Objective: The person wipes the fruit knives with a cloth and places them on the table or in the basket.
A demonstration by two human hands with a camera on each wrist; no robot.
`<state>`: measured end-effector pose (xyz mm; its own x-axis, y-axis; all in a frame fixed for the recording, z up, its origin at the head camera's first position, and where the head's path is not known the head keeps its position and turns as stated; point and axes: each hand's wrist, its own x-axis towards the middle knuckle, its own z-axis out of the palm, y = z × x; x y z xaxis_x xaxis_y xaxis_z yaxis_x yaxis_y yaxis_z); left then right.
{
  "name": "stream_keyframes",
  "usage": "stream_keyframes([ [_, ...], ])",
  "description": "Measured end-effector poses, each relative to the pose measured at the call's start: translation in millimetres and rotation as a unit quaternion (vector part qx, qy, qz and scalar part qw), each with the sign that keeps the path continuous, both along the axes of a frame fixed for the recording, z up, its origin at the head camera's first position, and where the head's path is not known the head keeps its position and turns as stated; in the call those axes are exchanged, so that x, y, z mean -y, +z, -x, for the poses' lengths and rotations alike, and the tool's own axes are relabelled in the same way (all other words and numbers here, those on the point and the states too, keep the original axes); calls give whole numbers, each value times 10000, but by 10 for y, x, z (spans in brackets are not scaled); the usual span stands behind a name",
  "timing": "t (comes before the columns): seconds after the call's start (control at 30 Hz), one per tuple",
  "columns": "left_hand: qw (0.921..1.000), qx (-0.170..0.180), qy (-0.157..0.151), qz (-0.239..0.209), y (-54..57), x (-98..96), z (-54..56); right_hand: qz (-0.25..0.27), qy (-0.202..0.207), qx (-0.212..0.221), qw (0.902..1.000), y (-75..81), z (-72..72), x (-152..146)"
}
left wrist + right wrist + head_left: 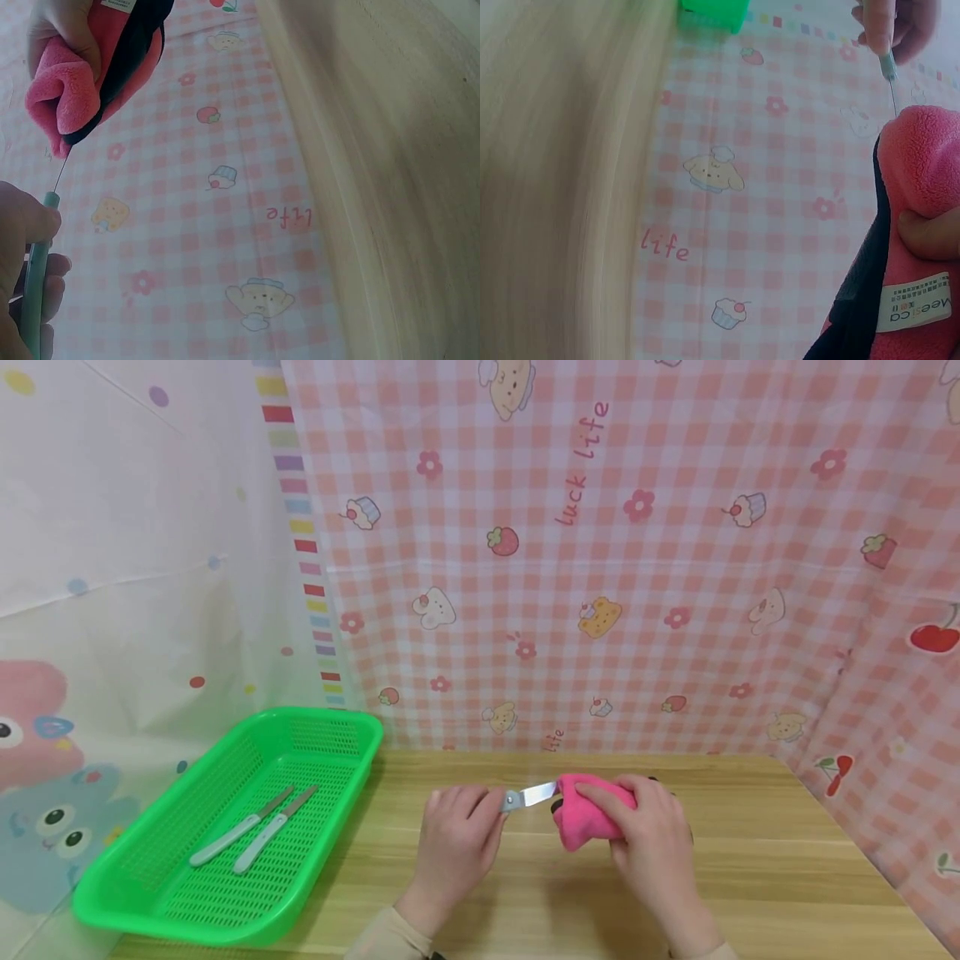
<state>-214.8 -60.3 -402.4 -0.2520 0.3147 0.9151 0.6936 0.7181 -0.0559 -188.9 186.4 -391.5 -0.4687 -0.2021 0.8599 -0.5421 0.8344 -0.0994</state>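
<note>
My left hand grips the pale green handle of a small knife, whose blade points to the right. A fuzzy pink cloth with dark edging is bunched in my right hand, facing the knife. The blade's tip is at the cloth's near fold and partly hidden by it. In the right wrist view the thumb presses on the pink pile above a white printed label. The left wrist view shows the knife handle lying along the curled fingers. Both hands are above the wooden table.
A green perforated basket stands at the left of the wooden table. Two similar knives, one knife beside another knife, lie inside it. Behind the table hangs a pink checked curtain, with a white patterned sheet on the left.
</note>
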Motion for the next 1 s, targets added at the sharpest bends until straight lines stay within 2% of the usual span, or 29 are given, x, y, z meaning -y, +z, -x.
stream_keyframes([
  [0.2, 9999, -88, -7, -76, -11, -4, 9, 60, -66, -38, 10000, 17, 9, -64],
  [0.6, 9996, 91, 89, -257, -10, 5, 15, 234, -353, 103, 9990, 52, -4, -165],
  [0.8, 9995, 149, 130, -246, -8, 8, 21, 250, -243, -74, 9994, 116, -43, -144],
  [1.0, 9995, 123, 132, -263, -3, -23, 34, 143, 69, -311, 9994, 187, -102, -41],
])
